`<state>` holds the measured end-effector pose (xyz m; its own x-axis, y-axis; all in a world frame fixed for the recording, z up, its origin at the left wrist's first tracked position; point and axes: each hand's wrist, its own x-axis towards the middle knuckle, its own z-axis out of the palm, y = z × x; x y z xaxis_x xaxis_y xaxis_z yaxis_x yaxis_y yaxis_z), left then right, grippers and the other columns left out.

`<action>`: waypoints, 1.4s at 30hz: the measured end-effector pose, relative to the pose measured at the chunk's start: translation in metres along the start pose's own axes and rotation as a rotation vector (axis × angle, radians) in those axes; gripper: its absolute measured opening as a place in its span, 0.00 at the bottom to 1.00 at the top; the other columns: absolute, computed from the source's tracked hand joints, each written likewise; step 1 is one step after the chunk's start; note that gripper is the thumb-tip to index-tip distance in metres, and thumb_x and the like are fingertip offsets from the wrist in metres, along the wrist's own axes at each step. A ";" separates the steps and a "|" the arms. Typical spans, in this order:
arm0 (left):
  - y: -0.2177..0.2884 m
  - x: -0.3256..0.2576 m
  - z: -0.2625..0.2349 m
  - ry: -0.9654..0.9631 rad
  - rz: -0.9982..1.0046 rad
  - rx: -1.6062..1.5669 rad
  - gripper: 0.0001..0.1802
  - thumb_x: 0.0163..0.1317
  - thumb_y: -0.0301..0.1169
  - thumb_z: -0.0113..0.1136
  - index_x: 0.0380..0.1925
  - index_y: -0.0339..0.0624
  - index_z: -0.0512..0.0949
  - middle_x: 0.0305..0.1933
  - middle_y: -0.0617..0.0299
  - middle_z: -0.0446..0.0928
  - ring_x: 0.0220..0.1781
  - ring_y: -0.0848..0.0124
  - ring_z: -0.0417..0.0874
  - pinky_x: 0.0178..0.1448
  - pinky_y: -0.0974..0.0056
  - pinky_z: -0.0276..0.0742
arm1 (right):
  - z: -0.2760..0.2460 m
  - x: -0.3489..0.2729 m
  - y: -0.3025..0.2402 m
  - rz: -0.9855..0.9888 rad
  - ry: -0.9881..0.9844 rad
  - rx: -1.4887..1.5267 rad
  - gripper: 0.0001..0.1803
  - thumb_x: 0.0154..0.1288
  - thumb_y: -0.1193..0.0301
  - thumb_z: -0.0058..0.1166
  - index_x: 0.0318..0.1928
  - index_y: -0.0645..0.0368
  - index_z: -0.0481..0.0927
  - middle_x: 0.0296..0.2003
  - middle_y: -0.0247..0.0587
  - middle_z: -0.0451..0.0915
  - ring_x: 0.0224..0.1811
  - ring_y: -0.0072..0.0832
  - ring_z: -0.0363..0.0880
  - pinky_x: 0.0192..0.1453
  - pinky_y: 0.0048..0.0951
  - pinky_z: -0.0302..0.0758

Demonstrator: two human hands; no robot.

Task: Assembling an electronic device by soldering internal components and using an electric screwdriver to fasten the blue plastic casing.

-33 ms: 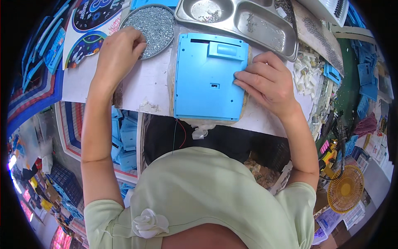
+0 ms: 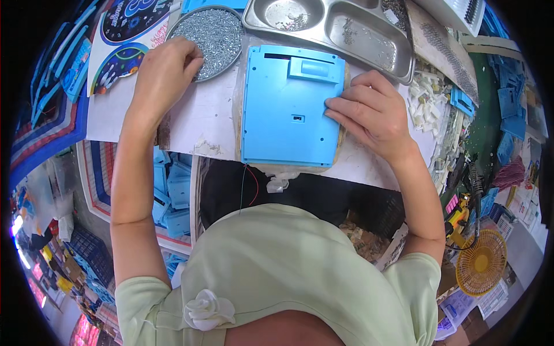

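Note:
A flat, light-blue plastic casing [image 2: 285, 98] lies on a padded, plastic-wrapped surface in front of me. It has a raised rectangular part near its top, a small socket in the middle and several small holes. My right hand [image 2: 374, 112] grips its right edge with closed fingers. Over the left rim of a round grey dish [image 2: 222, 34] full of small metal screws is my left hand [image 2: 168, 75], its fingertips pinched together. Whatever those fingertips hold, if anything, cannot be made out. A red and a dark thin wire [image 2: 257, 187] hang from the casing's lower left corner.
A steel compartment tray [image 2: 369, 43] with scattered small parts stands behind the casing. White plastic pieces [image 2: 430, 101] are heaped to the right, and printed sheets [image 2: 118, 66] lie at the left. Below the table's left side, a crate holds more blue casings [image 2: 178, 187].

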<state>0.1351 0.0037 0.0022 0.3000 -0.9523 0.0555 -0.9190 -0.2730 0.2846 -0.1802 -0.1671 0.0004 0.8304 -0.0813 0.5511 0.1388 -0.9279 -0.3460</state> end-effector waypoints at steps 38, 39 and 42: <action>0.043 0.005 -0.020 0.263 -0.001 -0.103 0.08 0.62 0.30 0.70 0.37 0.36 0.87 0.38 0.62 0.85 0.37 0.65 0.85 0.45 0.61 0.78 | -0.052 -0.020 -0.006 0.382 0.355 -0.017 0.12 0.55 0.84 0.68 0.41 0.62 0.89 0.33 0.40 0.85 0.33 0.32 0.81 0.40 0.28 0.76; 0.016 0.001 -0.010 0.285 0.031 0.045 0.07 0.61 0.28 0.70 0.35 0.36 0.87 0.37 0.59 0.86 0.37 0.61 0.86 0.45 0.59 0.79 | -0.054 -0.016 -0.001 0.446 0.426 0.031 0.12 0.56 0.84 0.68 0.41 0.61 0.90 0.34 0.40 0.85 0.33 0.32 0.81 0.41 0.27 0.76; -0.002 -0.010 0.007 0.121 0.045 -0.001 0.07 0.59 0.28 0.71 0.35 0.36 0.87 0.37 0.56 0.85 0.38 0.57 0.87 0.45 0.57 0.79 | -0.053 0.020 0.004 0.430 0.386 0.147 0.07 0.66 0.86 0.61 0.44 0.71 0.86 0.43 0.42 0.87 0.44 0.26 0.80 0.49 0.24 0.75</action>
<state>0.1321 0.0132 -0.0060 0.2874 -0.9402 0.1829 -0.9320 -0.2304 0.2799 -0.1919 -0.1919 0.0502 0.5760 -0.5903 0.5654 -0.0700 -0.7248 -0.6854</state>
